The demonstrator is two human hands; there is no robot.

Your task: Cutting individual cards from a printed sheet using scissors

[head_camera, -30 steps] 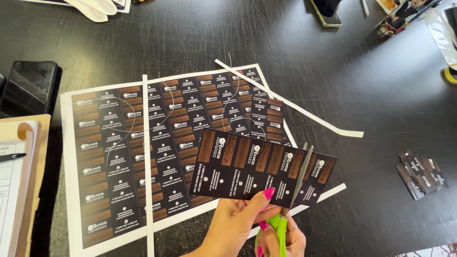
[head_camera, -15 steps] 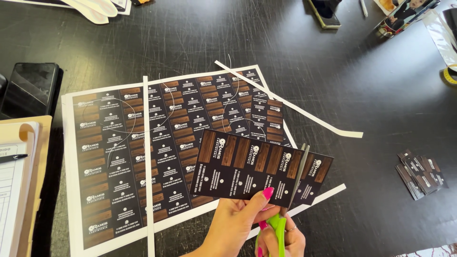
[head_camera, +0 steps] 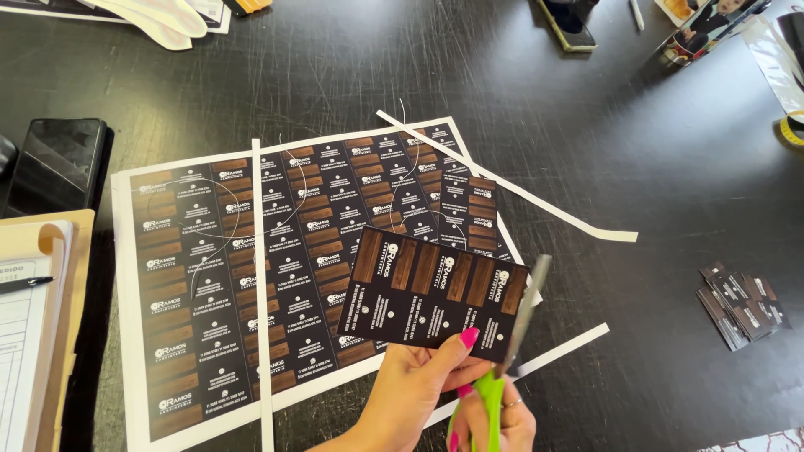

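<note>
Black desk (head_camera: 653, 167) under everything; large printed sheet of dark cards (head_camera: 209, 285) flat on it, white trimmed strips (head_camera: 536, 197) across and beside; cut card strip (head_camera: 431, 289) raised above the sheet, pinched at its lower edge in left hand (head_camera: 414, 389) grip; green-handled scissors (head_camera: 502, 360) in closed right hand (head_camera: 494, 418) grip, blades at the strip's right end; small stack of cut cards (head_camera: 741, 301) well apart, right.

A dark surface (head_camera: 653, 167) fills the frame. At the left edge lie a black phone (head_camera: 54, 163) and, below it, a notepad (head_camera: 29, 335) with a pen (head_camera: 23, 285) on it. Long white paper strips (head_camera: 519, 188) lie near centre. A small pile of cut cards (head_camera: 741, 301) sits at right. Another phone (head_camera: 565, 21) lies at the top edge.
</note>
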